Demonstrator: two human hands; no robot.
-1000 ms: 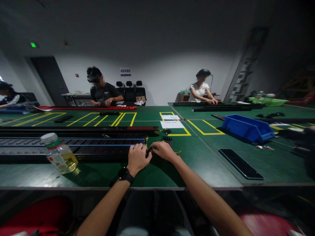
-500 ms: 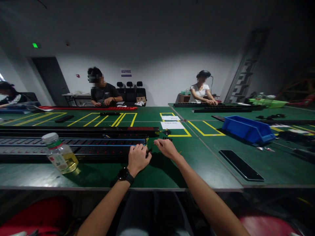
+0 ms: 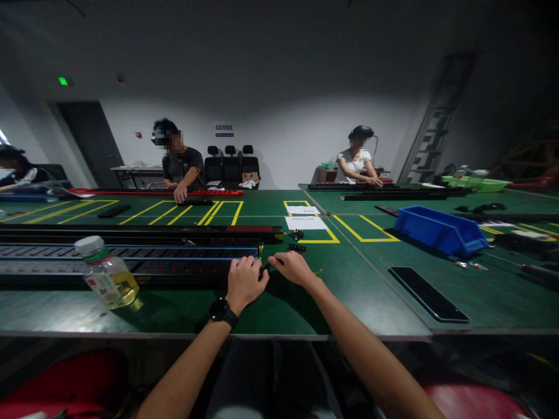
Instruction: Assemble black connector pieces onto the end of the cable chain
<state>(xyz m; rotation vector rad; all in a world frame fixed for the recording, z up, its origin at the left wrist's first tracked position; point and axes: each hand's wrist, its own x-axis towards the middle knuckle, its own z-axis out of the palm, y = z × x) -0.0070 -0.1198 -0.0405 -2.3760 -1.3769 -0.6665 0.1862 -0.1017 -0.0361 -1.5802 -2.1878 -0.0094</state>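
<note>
Long black rails (image 3: pixel 174 269) with blue edge lines and rows of red dots lie across the table on the left. My left hand (image 3: pixel 247 283), wearing a black watch, curls over their right end. A small black piece (image 3: pixel 264 270) shows between its thumb and forefinger. My right hand (image 3: pixel 293 267) faces it from the right, close to that piece, with thumb and fingers pinched together. What the pinch holds, if anything, is too small to make out. Small black parts (image 3: pixel 297 248) lie just beyond my right hand.
A bottle of yellow liquid (image 3: pixel 109 273) stands leaning in view before the rails. On the right are a phone (image 3: pixel 428 294) and a blue bin (image 3: pixel 441 230). White papers (image 3: pixel 305 222) lie mid-table. Two co-workers (image 3: pixel 183 166) work across the table, another person sits far left.
My right hand has shifted slightly left, closer to my left hand, which stays put. Across the table, the left co-worker has leaned forward and reached down to a black item.
</note>
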